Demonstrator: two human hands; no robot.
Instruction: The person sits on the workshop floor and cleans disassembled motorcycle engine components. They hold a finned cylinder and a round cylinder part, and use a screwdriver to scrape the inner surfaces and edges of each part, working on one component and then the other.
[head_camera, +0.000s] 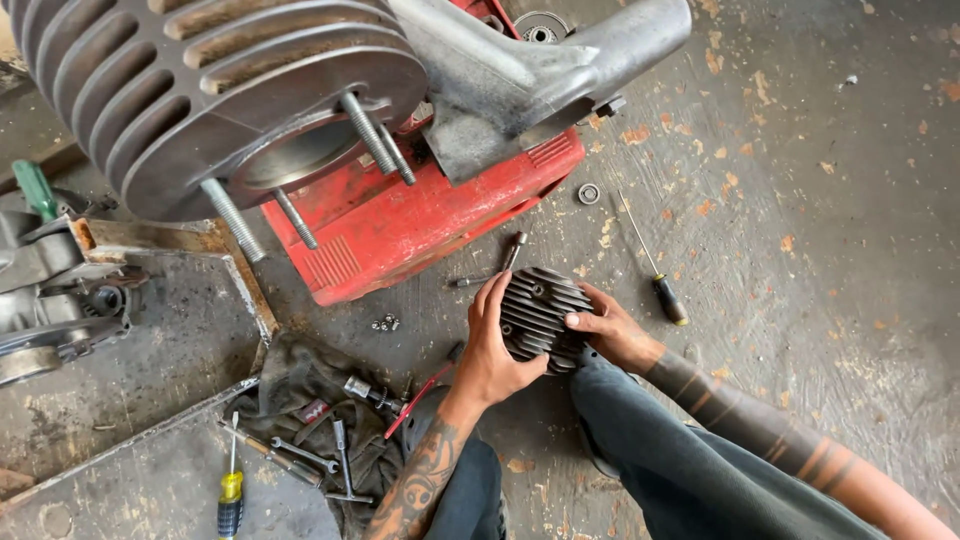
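Both hands hold a round, dark, finned cylinder head (540, 310) low over the concrete floor, between my knees. My left hand (492, 350) grips its left edge, fingers curled over the fins. My right hand (612, 328) clasps its right edge, thumb on top. Above and to the left is a large grey finned engine cylinder (200, 90) with several threaded studs (232, 218) sticking out of its open end. It stands over a red tool case (400, 225).
A dirty rag (310, 400) at lower left carries wrenches and a socket. Next to it lies a yellow-handled screwdriver (230, 495). A black-handled screwdriver (655, 270), a bearing (589, 193), a socket extension (495, 268) and small nuts (386, 323) lie on the floor.
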